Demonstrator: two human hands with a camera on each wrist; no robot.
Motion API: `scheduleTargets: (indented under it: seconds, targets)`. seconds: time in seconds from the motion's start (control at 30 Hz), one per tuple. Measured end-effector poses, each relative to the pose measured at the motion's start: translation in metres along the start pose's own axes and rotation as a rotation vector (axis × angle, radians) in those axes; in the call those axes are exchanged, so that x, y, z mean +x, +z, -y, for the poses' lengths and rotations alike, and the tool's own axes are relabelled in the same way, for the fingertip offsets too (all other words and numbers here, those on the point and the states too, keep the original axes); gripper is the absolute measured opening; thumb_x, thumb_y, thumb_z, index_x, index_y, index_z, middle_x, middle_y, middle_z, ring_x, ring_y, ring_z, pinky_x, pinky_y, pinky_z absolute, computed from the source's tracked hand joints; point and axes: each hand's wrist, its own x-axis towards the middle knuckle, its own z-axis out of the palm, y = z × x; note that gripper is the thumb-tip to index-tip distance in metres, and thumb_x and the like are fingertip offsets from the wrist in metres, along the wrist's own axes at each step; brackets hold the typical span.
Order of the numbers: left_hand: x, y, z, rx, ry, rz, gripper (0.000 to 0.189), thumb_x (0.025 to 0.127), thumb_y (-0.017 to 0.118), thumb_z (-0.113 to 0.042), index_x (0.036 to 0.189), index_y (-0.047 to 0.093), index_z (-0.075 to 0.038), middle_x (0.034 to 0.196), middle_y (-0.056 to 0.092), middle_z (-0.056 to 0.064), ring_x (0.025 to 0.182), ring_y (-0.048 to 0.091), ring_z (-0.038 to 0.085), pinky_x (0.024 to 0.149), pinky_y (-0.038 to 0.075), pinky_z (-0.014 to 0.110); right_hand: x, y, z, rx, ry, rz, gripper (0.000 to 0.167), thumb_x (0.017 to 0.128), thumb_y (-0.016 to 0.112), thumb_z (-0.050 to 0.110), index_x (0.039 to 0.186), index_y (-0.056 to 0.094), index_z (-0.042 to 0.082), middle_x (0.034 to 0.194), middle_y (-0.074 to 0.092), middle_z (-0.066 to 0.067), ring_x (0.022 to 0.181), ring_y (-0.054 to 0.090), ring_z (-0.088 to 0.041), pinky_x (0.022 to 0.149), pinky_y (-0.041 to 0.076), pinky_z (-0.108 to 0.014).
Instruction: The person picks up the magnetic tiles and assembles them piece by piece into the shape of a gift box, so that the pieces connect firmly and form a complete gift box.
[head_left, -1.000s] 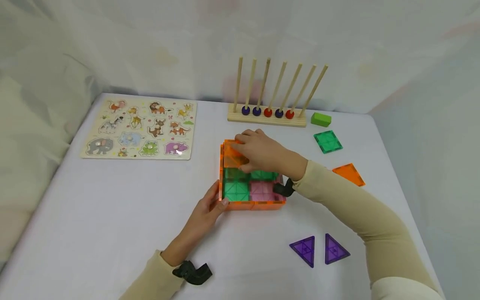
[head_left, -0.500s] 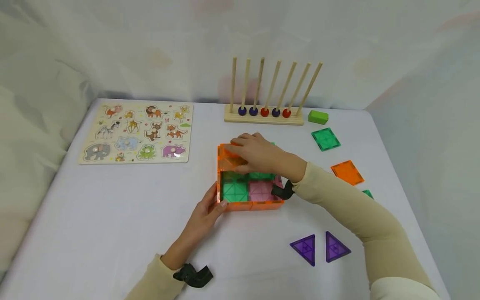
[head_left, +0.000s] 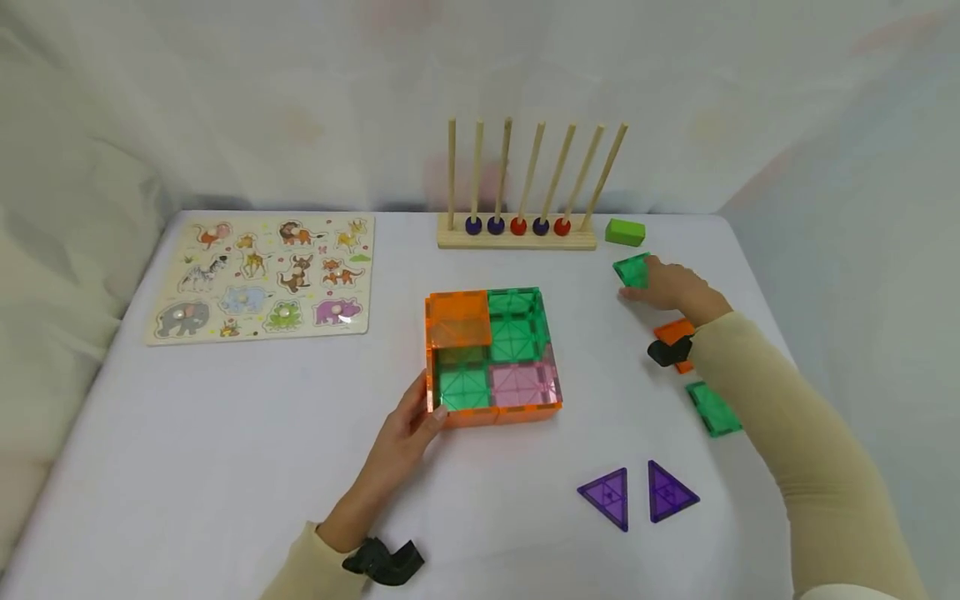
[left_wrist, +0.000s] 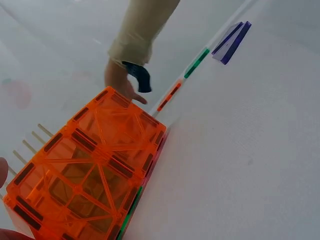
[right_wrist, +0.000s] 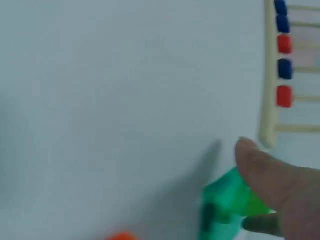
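Observation:
Near the middle of the table stands a low box of translucent magnetic tiles (head_left: 528,412), with orange walls at the front and left and green ones at the back right. An orange square tile (head_left: 459,319) lies flat over its back left quarter; green and pink tiles form the floor. My left hand (head_left: 401,440) grips the box's front left corner, thumb on the front wall. At the right, my right hand (head_left: 675,288) pinches a green square tile (head_left: 632,271), tilted, its shadow falling on the table in the right wrist view (right_wrist: 222,202).
An orange tile (head_left: 666,332) lies partly under the right wrist, with another green tile (head_left: 712,410) nearer. Two purple triangle tiles (head_left: 670,493) lie at front right. Behind are a bead rack (head_left: 517,241) and a green block (head_left: 626,232). An animal puzzle board (head_left: 262,275) lies at left.
My right hand has left the orange tile on the box, moved right and taken hold of the green tile. The left hand stays at the box's corner.

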Motion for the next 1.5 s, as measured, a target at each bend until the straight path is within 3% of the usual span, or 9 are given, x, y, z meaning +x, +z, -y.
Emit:
scheduleTargets:
  seconds: [0.07,0.23,0.43,0.57,0.67,0.77,0.87,1.13,1.5]
  targets:
    - [-0.001,0.001,0.001,-0.008,-0.001,0.004,0.068,0.098,0.054,-0.018,0.154,0.018,-0.009,0.157,0.028,0.015,0.141,0.035,0.033,0.108,0.036,0.046,0.007,0.008,-0.012,0.031,-0.006,-0.019,0.09,0.093,0.049,0.055,0.15,0.011,-0.004,0.137,0.03,-0.042,0.117,0.039,-0.057,0.094,0.038,-0.068]
    - [0.0,0.001,0.002,-0.005,0.013,-0.01,0.067,0.098,0.055,-0.019,0.154,0.019,-0.009,0.156,0.029,0.015,0.14,0.037,0.033,0.108,0.036,0.047,0.016,0.02,-0.019,0.053,-0.051,-0.209,0.079,0.091,0.056,0.046,0.144,0.023,-0.003,0.12,0.045,-0.038,0.102,0.049,-0.05,0.083,0.046,-0.06]
    - [0.001,0.0,0.002,-0.008,0.004,0.001,0.068,0.098,0.055,-0.019,0.154,0.018,-0.009,0.158,0.025,0.013,0.142,0.033,0.033,0.108,0.036,0.046,-0.01,0.015,-0.001,0.065,-0.145,-0.262,0.084,0.083,0.069,0.04,0.139,0.026,-0.004,0.097,0.06,-0.03,0.084,0.056,-0.039,0.077,0.049,-0.05]
    - [0.001,0.0,0.003,-0.018,0.008,-0.005,0.068,0.098,0.055,-0.018,0.154,0.019,-0.009,0.158,0.026,0.014,0.141,0.035,0.033,0.108,0.036,0.046,-0.042,0.003,0.03,0.077,-0.339,-0.303,0.085,0.078,0.076,0.038,0.141,0.03,0.003,0.112,0.061,-0.026,0.099,0.056,-0.038,0.087,0.049,-0.052]
    - [0.0,0.001,0.004,-0.023,0.008,-0.009,0.067,0.098,0.055,-0.018,0.154,0.019,-0.01,0.158,0.026,0.013,0.14,0.036,0.033,0.108,0.037,0.046,-0.062,-0.003,0.057,0.054,-0.555,-0.327,0.089,0.075,0.079,0.036,0.143,0.031,0.005,0.122,0.06,-0.021,0.112,0.053,-0.036,0.093,0.048,-0.052]
    - [0.0,0.002,0.005,-0.024,0.006,-0.003,0.067,0.098,0.054,-0.019,0.154,0.019,-0.01,0.158,0.025,0.013,0.141,0.035,0.033,0.108,0.037,0.046,-0.073,-0.005,0.081,0.001,-0.76,-0.309,0.09,0.075,0.08,0.035,0.143,0.031,0.003,0.126,0.058,-0.018,0.12,0.048,-0.034,0.098,0.046,-0.05]
    - [0.0,0.002,0.005,-0.024,0.007,-0.002,0.067,0.098,0.055,-0.019,0.154,0.018,-0.01,0.158,0.025,0.013,0.141,0.034,0.033,0.108,0.036,0.046,-0.072,-0.004,0.098,-0.035,-0.874,-0.262,0.09,0.076,0.08,0.032,0.144,0.029,0.003,0.132,0.054,-0.016,0.124,0.045,-0.031,0.101,0.045,-0.048]
    - [0.0,0.002,0.004,-0.019,0.01,-0.005,0.067,0.098,0.055,-0.021,0.154,0.02,-0.011,0.158,0.026,0.012,0.141,0.035,0.031,0.109,0.035,0.046,-0.058,0.003,0.118,-0.062,-0.909,-0.2,0.089,0.075,0.081,0.035,0.144,0.032,0.007,0.138,0.051,-0.011,0.128,0.043,-0.027,0.104,0.044,-0.042]
    - [0.0,0.002,0.004,-0.017,0.028,-0.004,0.068,0.097,0.055,-0.019,0.154,0.018,-0.012,0.158,0.026,0.012,0.141,0.034,0.031,0.11,0.033,0.047,-0.049,0.009,0.117,-0.099,-0.97,-0.217,0.073,0.079,0.078,0.034,0.137,0.047,0.004,0.137,0.052,-0.015,0.127,0.044,-0.03,0.105,0.043,-0.045]
